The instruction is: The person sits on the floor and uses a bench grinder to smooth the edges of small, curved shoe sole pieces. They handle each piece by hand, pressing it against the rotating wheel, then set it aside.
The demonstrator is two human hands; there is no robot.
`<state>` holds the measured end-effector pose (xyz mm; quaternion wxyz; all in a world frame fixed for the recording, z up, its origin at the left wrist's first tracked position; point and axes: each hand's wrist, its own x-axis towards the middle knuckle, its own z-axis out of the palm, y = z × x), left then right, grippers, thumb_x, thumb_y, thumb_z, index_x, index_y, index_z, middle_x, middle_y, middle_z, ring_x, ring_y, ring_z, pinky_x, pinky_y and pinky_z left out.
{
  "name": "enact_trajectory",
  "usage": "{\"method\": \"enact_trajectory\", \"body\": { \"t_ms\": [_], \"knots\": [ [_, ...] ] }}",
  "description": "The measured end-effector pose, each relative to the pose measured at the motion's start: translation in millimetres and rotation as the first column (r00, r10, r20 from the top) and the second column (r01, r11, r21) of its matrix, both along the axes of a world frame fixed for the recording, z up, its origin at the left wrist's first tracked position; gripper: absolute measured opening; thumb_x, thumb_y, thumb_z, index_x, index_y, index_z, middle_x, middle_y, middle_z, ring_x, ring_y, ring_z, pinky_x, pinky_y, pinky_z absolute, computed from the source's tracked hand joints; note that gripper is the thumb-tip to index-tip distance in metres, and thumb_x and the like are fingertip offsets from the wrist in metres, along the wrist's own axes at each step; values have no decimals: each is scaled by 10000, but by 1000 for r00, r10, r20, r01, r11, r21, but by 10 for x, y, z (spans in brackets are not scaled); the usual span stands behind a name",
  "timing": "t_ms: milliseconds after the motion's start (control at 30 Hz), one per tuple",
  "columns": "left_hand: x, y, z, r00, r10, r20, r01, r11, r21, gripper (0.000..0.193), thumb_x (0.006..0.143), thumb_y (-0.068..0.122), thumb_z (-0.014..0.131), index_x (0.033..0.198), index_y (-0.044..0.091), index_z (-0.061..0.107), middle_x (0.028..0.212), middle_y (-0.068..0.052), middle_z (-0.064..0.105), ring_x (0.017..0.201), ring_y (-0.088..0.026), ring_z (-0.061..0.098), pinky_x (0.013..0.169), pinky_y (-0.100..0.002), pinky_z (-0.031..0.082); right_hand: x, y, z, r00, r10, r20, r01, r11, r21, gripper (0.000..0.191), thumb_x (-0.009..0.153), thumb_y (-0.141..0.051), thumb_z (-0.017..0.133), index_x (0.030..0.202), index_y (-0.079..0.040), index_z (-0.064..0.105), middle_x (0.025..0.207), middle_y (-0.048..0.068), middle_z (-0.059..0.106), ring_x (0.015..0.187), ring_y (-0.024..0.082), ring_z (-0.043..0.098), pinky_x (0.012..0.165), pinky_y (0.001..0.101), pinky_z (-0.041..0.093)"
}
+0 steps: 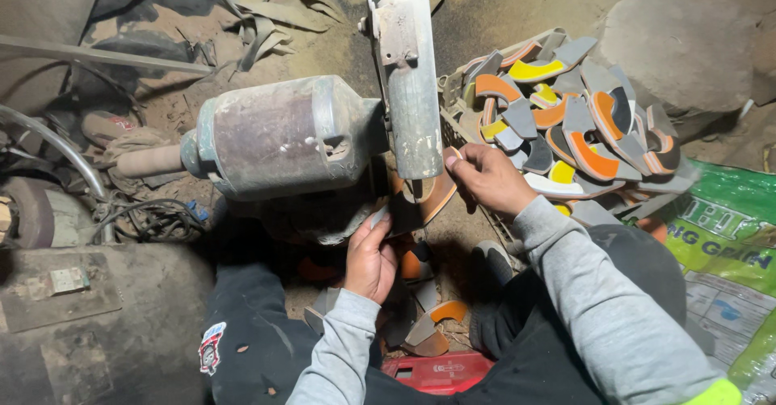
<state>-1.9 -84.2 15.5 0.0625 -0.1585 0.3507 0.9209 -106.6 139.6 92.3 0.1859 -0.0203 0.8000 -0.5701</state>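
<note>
A dusty bench grinder motor (279, 138) with a grey wheel guard (411, 90) stands in front of me. Both hands hold one curved orange and grey shoe sole piece (428, 199) up against the underside of the guard. My left hand (370, 258) grips its lower left end. My right hand (485, 177) pinches its upper right edge. Part of the piece is hidden behind the guard and my fingers.
A crate (454, 134) heaped with orange, yellow and grey sole pieces (578, 122) sits at the right. More pieces (428, 324) lie between my knees above a red box (436, 371). A green printed sack (727, 251) lies far right; cables (153, 219) and machinery lie left.
</note>
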Motion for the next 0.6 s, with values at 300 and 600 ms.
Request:
{"method": "enact_trajectory", "body": {
  "t_ms": [300, 600],
  "knots": [
    [-73, 30, 12, 992, -72, 107, 70, 997, 27, 264, 1014, 173, 560, 1227, 56, 661, 1089, -80, 723, 905, -226, 685, 782, -409, 579, -101, -60, 1, 997, -62, -41, 65, 994, 86, 355, 988, -339, 596, 817, -28, 605, 586, 26, 573, 435, 121, 552, 394, 327, 446],
    [-91, 47, 20, 989, -80, 125, 73, 996, 57, 259, 1015, 170, 558, 1221, 53, 664, 1078, -79, 728, 909, -226, 692, 785, -403, 586, -179, -52, -191, 969, -64, -238, 109, 977, 184, 354, 987, -329, 621, 821, -17, 648, 574, 45, 584, 491, 119, 526, 463, 333, 437]
  ]
}}
